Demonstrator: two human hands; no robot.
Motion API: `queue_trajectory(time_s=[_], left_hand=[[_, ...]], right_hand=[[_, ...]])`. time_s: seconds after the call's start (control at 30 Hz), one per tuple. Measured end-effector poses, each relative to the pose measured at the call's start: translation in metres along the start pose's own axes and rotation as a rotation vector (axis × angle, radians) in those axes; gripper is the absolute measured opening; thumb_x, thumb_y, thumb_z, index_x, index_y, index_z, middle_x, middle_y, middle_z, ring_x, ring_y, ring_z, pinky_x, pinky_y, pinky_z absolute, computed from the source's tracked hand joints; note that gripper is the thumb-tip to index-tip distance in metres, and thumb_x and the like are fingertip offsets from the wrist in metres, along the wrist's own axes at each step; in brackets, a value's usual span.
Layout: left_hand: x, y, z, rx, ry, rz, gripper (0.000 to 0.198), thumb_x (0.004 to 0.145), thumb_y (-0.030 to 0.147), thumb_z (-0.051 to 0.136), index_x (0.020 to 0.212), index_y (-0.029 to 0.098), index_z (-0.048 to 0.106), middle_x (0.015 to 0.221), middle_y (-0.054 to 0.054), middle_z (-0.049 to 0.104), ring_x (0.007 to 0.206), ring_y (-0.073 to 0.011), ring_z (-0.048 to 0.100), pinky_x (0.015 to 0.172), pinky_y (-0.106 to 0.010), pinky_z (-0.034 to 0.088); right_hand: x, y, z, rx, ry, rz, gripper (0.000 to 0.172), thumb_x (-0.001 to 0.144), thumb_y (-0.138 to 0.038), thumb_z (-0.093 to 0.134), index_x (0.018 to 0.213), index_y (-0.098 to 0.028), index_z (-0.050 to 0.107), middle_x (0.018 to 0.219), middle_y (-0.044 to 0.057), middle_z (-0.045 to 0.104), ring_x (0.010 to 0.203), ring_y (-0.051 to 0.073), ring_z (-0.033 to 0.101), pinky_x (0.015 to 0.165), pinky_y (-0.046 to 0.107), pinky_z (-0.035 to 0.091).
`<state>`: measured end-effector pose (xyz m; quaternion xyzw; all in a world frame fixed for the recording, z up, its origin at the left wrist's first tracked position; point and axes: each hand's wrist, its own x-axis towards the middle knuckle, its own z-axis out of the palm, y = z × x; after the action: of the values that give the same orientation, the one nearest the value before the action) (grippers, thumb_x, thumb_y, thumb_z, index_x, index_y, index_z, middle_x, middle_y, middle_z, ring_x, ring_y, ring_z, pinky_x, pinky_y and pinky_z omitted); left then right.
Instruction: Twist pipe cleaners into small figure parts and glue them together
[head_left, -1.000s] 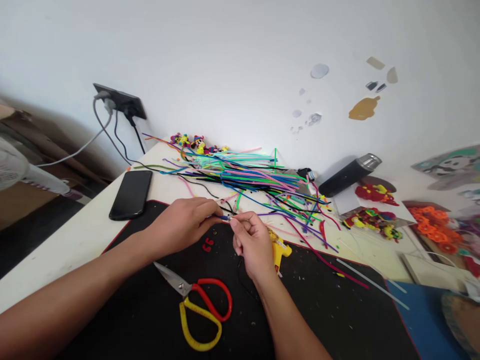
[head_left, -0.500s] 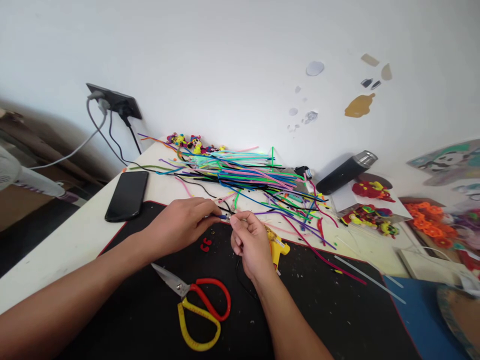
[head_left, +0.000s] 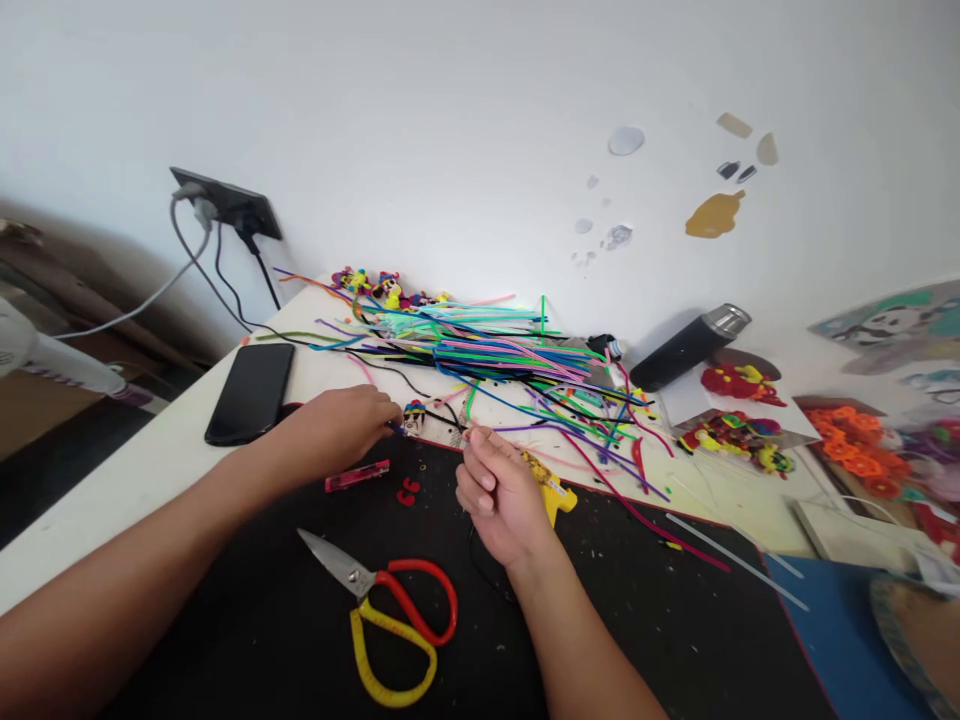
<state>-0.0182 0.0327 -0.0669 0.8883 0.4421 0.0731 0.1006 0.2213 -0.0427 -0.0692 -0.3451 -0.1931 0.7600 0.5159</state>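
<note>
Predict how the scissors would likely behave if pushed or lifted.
The scissors would probably slide rather than roll, lying flat on the black mat. The metal blades should feel stiff. The loop handles may swing when lifted, since a pivot joins them.

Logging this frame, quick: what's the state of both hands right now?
Left hand: closed, seemingly pinching a small blue piece.
Right hand: curled closed; whether it holds anything cannot be told.
</note>
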Motion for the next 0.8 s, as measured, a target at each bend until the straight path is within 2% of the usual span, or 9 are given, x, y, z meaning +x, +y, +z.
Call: queue_trajectory(time_s=[0.13, 0.27, 0.33, 0.4, 0.53, 0.63, 0.8], left_hand=[[0.001, -0.011, 0.012, 0.108, -0.069, 0.066, 0.023, 0.091, 0.012, 0.058, 0.098, 0.022, 0.078, 0.097, -0.010, 0.078, 0.096, -0.0304, 0.072, 0.088, -0.040, 0.055], [0.003, -0.012, 0.014, 0.059, -0.014, 0.062, 0.023, 0.089, 0.011, 0.060, 0.101, 0.020, 0.078, 0.101, -0.012, 0.077, 0.100, -0.0312, 0.071, 0.094, -0.043, 0.055], [0.003, -0.004, 0.008, -0.061, 0.061, 0.046, 0.021, 0.094, 0.017, 0.060, 0.103, 0.021, 0.078, 0.101, -0.011, 0.077, 0.099, -0.0295, 0.071, 0.095, -0.041, 0.054], [0.001, 0.010, -0.005, -0.245, 0.122, 0.056, 0.020, 0.101, 0.030, 0.059, 0.102, 0.023, 0.078, 0.103, -0.008, 0.078, 0.100, -0.0269, 0.071, 0.093, -0.037, 0.055], [-0.002, 0.043, -0.030, -0.617, 0.130, 0.027, 0.027, 0.104, 0.044, 0.062, 0.111, 0.023, 0.077, 0.099, -0.004, 0.080, 0.089, -0.0207, 0.073, 0.081, -0.029, 0.056], [0.002, 0.058, -0.039, -0.716, 0.117, 0.025, 0.026, 0.103, 0.043, 0.065, 0.114, 0.023, 0.077, 0.098, -0.003, 0.081, 0.089, -0.0196, 0.073, 0.080, -0.027, 0.056], [0.012, 0.065, -0.037, -0.711, 0.056, 0.045, 0.022, 0.102, 0.040, 0.064, 0.105, 0.022, 0.077, 0.095, -0.002, 0.081, 0.086, -0.0193, 0.073, 0.077, -0.026, 0.054]], right_hand=[[-0.002, -0.002, 0.003, 0.041, -0.044, 0.044, 0.042, 0.075, -0.042, 0.099, 0.085, -0.019, 0.065, 0.049, -0.015, 0.040, 0.038, 0.003, 0.024, 0.038, 0.018, 0.016], [-0.003, -0.002, 0.004, 0.035, -0.060, 0.055, 0.042, 0.076, -0.042, 0.099, 0.086, -0.019, 0.066, 0.049, -0.014, 0.040, 0.038, 0.003, 0.024, 0.039, 0.018, 0.016], [-0.002, -0.001, 0.003, 0.026, -0.070, 0.059, 0.041, 0.078, -0.043, 0.098, 0.087, -0.019, 0.066, 0.049, -0.014, 0.039, 0.038, 0.004, 0.024, 0.039, 0.018, 0.016], [-0.002, 0.001, 0.003, 0.019, -0.081, 0.062, 0.041, 0.079, -0.043, 0.096, 0.085, -0.020, 0.064, 0.049, -0.014, 0.039, 0.038, 0.004, 0.024, 0.039, 0.019, 0.015], [-0.003, 0.003, 0.004, 0.003, -0.105, 0.066, 0.042, 0.081, -0.046, 0.095, 0.085, -0.020, 0.062, 0.049, -0.014, 0.039, 0.038, 0.004, 0.023, 0.039, 0.019, 0.015], [-0.004, 0.003, 0.005, -0.016, -0.104, 0.051, 0.043, 0.080, -0.047, 0.096, 0.086, -0.020, 0.063, 0.049, -0.014, 0.041, 0.037, 0.004, 0.025, 0.039, 0.019, 0.015], [-0.003, 0.003, 0.005, -0.054, -0.082, -0.001, 0.046, 0.080, -0.047, 0.095, 0.082, -0.020, 0.059, 0.051, -0.013, 0.042, 0.038, 0.003, 0.028, 0.040, 0.020, 0.015]])
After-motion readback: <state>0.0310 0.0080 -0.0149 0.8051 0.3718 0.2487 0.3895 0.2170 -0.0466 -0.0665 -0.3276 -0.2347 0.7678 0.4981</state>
